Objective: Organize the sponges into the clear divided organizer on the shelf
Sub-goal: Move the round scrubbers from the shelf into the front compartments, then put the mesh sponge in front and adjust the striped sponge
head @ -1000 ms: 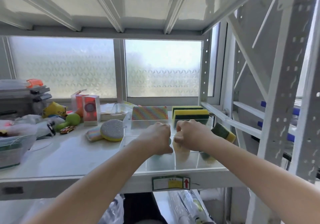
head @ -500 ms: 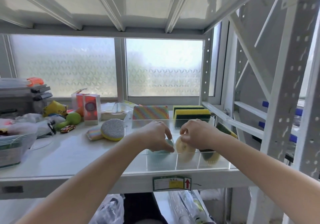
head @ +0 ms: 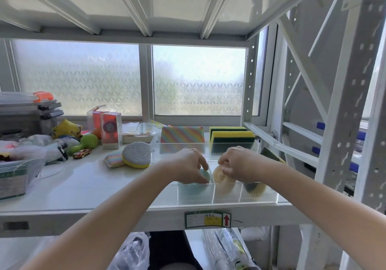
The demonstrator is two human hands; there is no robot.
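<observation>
The clear divided organizer (head: 269,196) stands on the white shelf (head: 87,186) at the right. My left hand (head: 186,163) pinches a round teal sponge (head: 203,175) standing in a front compartment. My right hand (head: 240,162) pinches a round beige sponge (head: 219,176) in the compartment to its right. A green and yellow sponge (head: 254,187) sits in the front right compartment. At the back stand a rainbow-striped sponge (head: 181,135) and two yellow and green sponges (head: 231,137). Outside the organizer, to its left, lie a round grey and yellow scrubber (head: 136,155) and a pastel sponge (head: 113,159).
Left part of the shelf is crowded: a toy car (head: 82,153), a green toy (head: 85,142), red boxes (head: 109,130), plastic bags and a clear bin (head: 14,178). A white rack upright (head: 342,123) stands at the right. Frosted window behind.
Both hands loosened from closed fists over the front compartments into fingertip pinches on the teal and beige round sponges, which now show between the fingers.
</observation>
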